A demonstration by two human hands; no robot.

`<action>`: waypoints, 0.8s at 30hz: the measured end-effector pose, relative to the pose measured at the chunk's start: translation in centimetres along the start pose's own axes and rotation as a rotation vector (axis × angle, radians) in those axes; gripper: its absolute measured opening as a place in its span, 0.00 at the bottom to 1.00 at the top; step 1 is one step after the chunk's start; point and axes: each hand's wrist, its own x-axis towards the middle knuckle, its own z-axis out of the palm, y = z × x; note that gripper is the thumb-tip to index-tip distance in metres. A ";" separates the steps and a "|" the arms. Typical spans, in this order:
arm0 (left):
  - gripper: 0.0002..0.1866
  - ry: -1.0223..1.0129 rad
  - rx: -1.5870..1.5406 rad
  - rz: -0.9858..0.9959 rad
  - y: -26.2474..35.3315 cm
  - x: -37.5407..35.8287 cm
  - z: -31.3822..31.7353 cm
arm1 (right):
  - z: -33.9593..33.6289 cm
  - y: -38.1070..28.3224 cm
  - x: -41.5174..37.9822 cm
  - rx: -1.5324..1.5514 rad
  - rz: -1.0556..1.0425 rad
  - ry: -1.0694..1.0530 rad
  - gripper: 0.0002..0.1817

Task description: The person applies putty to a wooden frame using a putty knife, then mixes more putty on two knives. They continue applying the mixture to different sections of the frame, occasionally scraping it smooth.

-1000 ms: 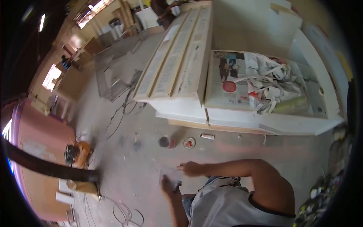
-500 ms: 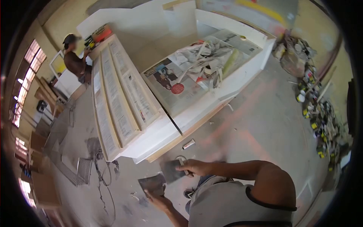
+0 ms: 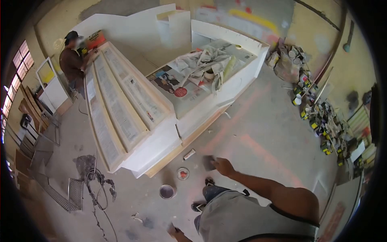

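My right hand (image 3: pixel 223 166) is closed on a dark flat scraper (image 3: pixel 209 162), held out above the floor. Low in the view, my left hand (image 3: pixel 175 232) grips another dark flat piece (image 3: pixel 171 227), seen mostly edge-on. An open can (image 3: pixel 166 192) stands on the floor between my hands, and a round lid (image 3: pixel 182 173) with reddish matter lies beyond it. Close to the white counter's wooden base lies a small tube (image 3: pixel 189 154). The white counter (image 3: pixel 157 147) has newspaper-covered panels between pale strips.
Another person (image 3: pixel 72 60) stands at the counter's far left end. Crumpled paper and tape (image 3: pixel 209 74) lie on its right section. Many cans and rags (image 3: pixel 322 125) line the right wall. Cables (image 3: pixel 96 181) and a metal grille (image 3: pixel 75 195) are on the left floor.
My hands have moved apart, the right one up and rightward, the left one down. The can and lid now show. The view has shifted, and the other person's head is lower.
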 end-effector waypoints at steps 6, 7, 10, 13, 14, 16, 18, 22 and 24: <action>0.16 0.127 0.407 -0.007 -1.2 -8.5 -7.7 | 4.1 -3.4 -2.0 0.217 0.165 -0.335 0.23; 0.16 0.153 0.514 -0.082 -2.7 -7.7 -9.2 | 5.2 -3.5 -2.3 0.344 0.355 -0.467 0.23; 0.22 0.388 0.733 -0.338 -9.8 -4.5 -9.1 | 11.7 -0.7 -3.0 0.504 0.619 -0.776 0.21; 0.25 0.167 1.074 -0.211 -16.1 -3.6 -6.9 | 23.4 9.9 -5.1 0.321 0.629 -1.198 0.17; 0.27 0.127 1.135 -0.084 -17.7 -3.6 -5.9 | 25.4 7.1 -4.2 0.466 1.065 -1.213 0.18; 0.25 0.493 0.097 -0.484 -19.7 -1.9 -1.9 | 31.7 4.1 -1.3 0.312 0.760 -1.377 0.19; 0.26 0.532 -0.116 -0.373 -20.0 0.3 2.6 | 40.8 5.6 -1.5 0.145 0.629 -1.313 0.20; 0.27 0.667 -0.240 -0.449 -24.2 3.5 3.3 | 55.7 3.1 -1.1 -0.132 -0.356 -1.031 0.21; 0.28 0.668 -0.293 -0.604 -31.0 2.4 0.9 | 64.8 4.5 -2.5 -0.346 -0.483 -1.093 0.19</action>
